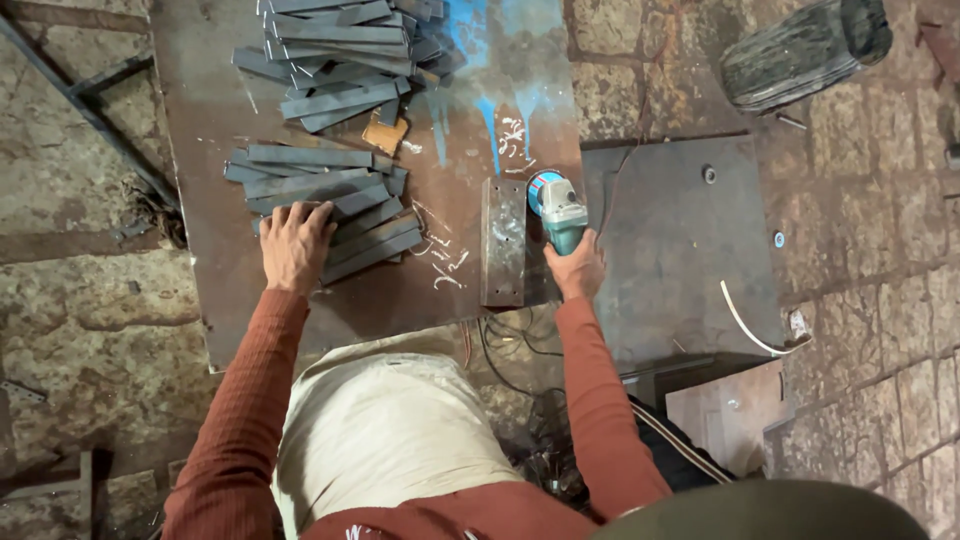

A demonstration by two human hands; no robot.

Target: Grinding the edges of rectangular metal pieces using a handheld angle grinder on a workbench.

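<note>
I had my left hand [295, 243] flat and open on 1 strip pile [325, 212], my right hand [577, 268] gripping the grinder [557, 212] beside the angle iron [503, 240], so I judged fetching a strip came next

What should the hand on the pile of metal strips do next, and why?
Probably close the left hand on one flat strip from the near pile. That hand already rests on the pile, while the right hand grips the teal angle grinder beside a drilled bar on the rusty plate.
</note>
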